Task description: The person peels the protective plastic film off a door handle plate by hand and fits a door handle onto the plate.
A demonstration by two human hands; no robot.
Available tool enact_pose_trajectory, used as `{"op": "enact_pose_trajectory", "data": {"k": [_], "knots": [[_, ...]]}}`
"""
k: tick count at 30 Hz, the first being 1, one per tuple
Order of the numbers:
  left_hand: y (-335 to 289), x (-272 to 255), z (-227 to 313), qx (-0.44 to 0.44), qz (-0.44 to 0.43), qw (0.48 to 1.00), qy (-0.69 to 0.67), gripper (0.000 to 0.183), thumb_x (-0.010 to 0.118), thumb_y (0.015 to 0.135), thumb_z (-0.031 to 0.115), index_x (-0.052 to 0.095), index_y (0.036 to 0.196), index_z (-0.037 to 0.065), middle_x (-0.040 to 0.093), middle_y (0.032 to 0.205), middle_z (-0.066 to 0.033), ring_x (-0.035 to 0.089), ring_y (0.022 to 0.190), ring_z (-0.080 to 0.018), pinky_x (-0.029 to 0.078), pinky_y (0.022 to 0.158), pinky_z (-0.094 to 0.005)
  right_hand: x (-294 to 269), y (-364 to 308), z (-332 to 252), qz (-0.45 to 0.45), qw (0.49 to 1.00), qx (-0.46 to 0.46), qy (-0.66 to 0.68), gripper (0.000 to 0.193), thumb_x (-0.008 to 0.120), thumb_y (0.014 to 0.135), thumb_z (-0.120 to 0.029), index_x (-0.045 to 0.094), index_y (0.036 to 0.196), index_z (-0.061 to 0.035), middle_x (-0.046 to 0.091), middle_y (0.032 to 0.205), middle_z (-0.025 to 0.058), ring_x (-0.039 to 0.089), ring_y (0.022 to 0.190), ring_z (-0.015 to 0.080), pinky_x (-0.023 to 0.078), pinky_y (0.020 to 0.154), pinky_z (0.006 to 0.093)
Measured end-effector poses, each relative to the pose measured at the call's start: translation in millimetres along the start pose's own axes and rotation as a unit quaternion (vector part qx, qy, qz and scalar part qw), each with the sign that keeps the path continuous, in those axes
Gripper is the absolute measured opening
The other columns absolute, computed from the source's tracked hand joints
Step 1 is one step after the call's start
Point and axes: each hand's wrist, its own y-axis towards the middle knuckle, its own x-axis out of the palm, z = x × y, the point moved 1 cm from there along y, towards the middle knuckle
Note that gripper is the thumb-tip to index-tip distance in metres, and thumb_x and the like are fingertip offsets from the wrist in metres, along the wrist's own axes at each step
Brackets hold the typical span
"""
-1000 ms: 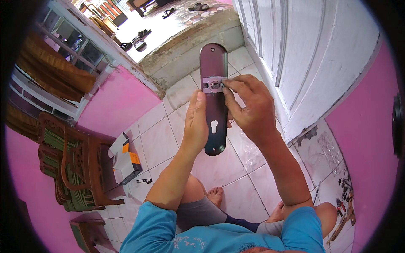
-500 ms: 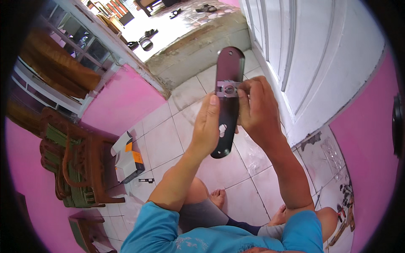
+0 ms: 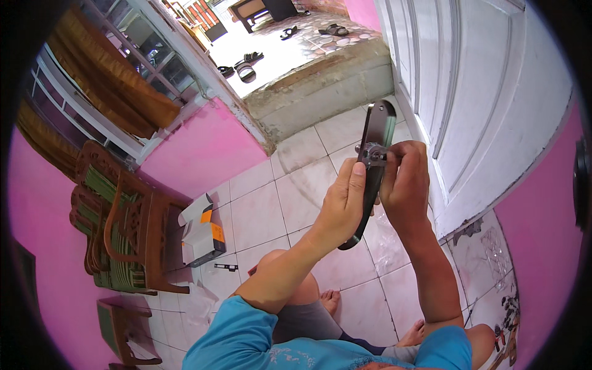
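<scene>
A long black door handle plate (image 3: pixel 378 123) with rounded ends is held up in front of me, tilted so that its edge shows. Around its lower half is my left hand (image 3: pixel 343 206), thumb lying along the near edge. A metal fitting (image 3: pixel 374 155) sits across the middle of the plate's back. Beside that fitting, my right hand (image 3: pixel 405 179) has thumb and fingers bent in a pinch against its right side. Whatever lies between those fingertips is too small or hidden to make out.
A white door (image 3: pixel 468 92) stands at the right. An opened box (image 3: pixel 203 240) and a small black metal part (image 3: pixel 226 267) lie on the tiles at left, near a carved wooden chair (image 3: pixel 132 228). Tools (image 3: pixel 509 333) lie by the right wall. A concrete step (image 3: pixel 320 92) rises ahead.
Both hands and the plate have shifted right and slightly down in view. The plate has turned from showing its broad back to more edge-on. The surroundings have shifted right too.
</scene>
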Motion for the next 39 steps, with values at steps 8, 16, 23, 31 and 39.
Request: {"op": "enact_pose_trajectory", "data": {"k": [8,16,23,31,39], "knots": [[3.5,-7.7,-6.1,-0.022,0.004,0.998,-0.050,0.038,0.030,0.112,0.039,0.049,0.112,0.006,0.058,0.079,-0.0046,0.058,0.065,-0.0097,0.051,0.056,-0.0263,5.8,-4.5,4.8,-0.041,0.999,-0.014,0.027,0.021,0.058,0.097,-0.005,0.050,0.116,-0.0019,0.057,0.114,0.0174,0.059,0.098,0.0374,0.049,0.084,0.0462],[5.7,-14.0,-9.7,-0.016,0.031,0.998,-0.059,0.035,0.032,0.112,0.038,0.049,0.113,0.007,0.058,0.080,-0.0045,0.060,0.066,-0.0102,0.052,0.055,-0.0248,0.2,-1.0,-1.6,-0.080,0.996,-0.048,0.007,0.029,0.067,0.092,-0.008,0.067,0.120,-0.0029,0.061,0.110,0.0147,0.059,0.098,0.0326,0.049,0.087,0.0430],[7.5,-16.3,-13.1,-0.028,0.016,0.998,-0.056,0.037,0.031,0.112,0.038,0.049,0.117,0.007,0.061,0.088,-0.0075,0.063,0.070,-0.0128,0.055,0.058,-0.0279,1.5,-1.4,4.3,-0.063,0.996,-0.016,0.062,0.026,0.072,0.087,-0.007,0.071,0.113,-0.0032,0.064,0.101,0.0117,0.060,0.093,0.0305,0.050,0.081,0.0409],[8.7,-15.6,-15.4,-0.039,0.000,0.997,-0.063,0.040,0.029,0.112,0.039,0.048,0.120,0.005,0.064,0.094,-0.0120,0.066,0.073,-0.0164,0.057,0.059,-0.0316,2.5,-0.8,10.0,-0.060,0.997,-0.003,0.055,0.012,0.070,0.088,-0.005,0.067,0.099,-0.0017,0.062,0.097,0.0111,0.060,0.090,0.0308,0.049,0.077,0.0413],[6.1,-12.1,-9.7,-0.051,-0.027,0.997,-0.048,0.036,0.031,0.112,0.039,0.049,0.113,0.008,0.060,0.085,-0.0049,0.058,0.066,-0.0098,0.051,0.057,-0.0263,8.8,-2.9,11.6,-0.052,0.998,-0.009,0.047,0.010,0.061,0.095,-0.005,0.055,0.101,-0.0004,0.057,0.094,0.0143,0.059,0.084,0.0333,0.049,0.074,0.0439]]}}
